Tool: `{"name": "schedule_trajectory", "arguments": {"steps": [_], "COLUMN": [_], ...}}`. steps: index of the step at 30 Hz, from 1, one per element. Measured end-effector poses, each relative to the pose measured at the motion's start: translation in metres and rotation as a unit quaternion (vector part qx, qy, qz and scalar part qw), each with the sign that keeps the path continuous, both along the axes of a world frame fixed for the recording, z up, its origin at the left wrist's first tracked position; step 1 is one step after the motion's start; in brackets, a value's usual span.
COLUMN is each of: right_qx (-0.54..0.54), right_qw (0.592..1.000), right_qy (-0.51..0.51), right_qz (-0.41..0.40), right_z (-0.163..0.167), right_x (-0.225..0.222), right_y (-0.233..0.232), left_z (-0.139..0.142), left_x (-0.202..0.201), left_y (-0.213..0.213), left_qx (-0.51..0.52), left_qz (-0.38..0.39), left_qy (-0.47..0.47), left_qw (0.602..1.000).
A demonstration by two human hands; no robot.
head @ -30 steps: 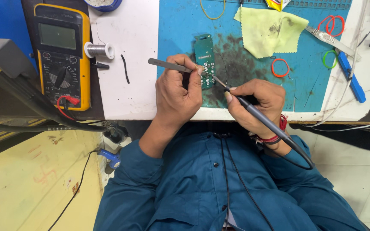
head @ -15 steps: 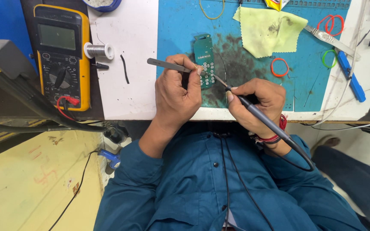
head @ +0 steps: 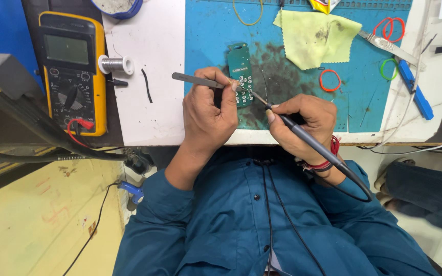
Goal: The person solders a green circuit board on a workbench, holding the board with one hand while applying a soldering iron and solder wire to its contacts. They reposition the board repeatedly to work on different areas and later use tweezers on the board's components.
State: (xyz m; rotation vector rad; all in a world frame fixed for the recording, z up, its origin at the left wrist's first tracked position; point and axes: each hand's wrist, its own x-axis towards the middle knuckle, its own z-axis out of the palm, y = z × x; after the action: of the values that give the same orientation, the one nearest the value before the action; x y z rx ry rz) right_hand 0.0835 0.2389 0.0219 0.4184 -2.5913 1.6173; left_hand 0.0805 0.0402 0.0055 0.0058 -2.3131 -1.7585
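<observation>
Covering a white bench (head: 149, 117), blue mat (head: 364, 102); hands (head: 208, 115) gripping tweezers (head: 195, 80), soldering iron (head: 308, 140).

White tabletop (head: 149, 122) with a stained blue mat (head: 364, 102) across most of it, pretty grubby. Below is a yellowish floor (head: 31, 225) with scuffs, all evenly lit.

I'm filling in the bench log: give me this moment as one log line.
left hand: holds tweezers | right hand: holds soldering iron | tips: at green circuit board | surface: blue mat
</observation>
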Motion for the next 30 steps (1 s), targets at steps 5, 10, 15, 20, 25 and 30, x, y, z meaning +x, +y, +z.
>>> {"name": "schedule_trajectory", "arguments": {"steps": [5,10,15,20,25,30], "right_qx": [-0.002,-0.011,-0.011,-0.042,0.034,0.169], "right_qw": [1.000,1.000,1.000,0.999,0.987,0.973], "right_qy": [0.015,0.023,0.024,0.029,0.145,0.150], "right_qz": [0.008,0.014,0.010,-0.010,-0.060,-0.057], "right_z": [0.004,0.011,0.022,0.027,0.035,0.042], "right_x": [-0.002,-0.002,0.003,0.015,0.034,0.045], "right_y": [0.000,0.003,0.008,0.012,0.009,-0.007], "left_z": [0.003,0.009,0.008,-0.002,-0.004,0.004], "left_x": [0.000,0.001,0.007,0.017,0.035,0.059], "left_y": [0.002,0.006,0.008,0.009,0.006,-0.005], "left_qx": [0.019,-0.001,-0.034,0.038,0.170,0.106], "left_qz": [0.002,0.015,0.011,-0.013,-0.004,0.059], "left_qy": [-0.018,-0.028,0.029,0.011,0.032,0.082], "left_qw": [1.000,1.000,0.999,0.999,0.985,0.989]}}
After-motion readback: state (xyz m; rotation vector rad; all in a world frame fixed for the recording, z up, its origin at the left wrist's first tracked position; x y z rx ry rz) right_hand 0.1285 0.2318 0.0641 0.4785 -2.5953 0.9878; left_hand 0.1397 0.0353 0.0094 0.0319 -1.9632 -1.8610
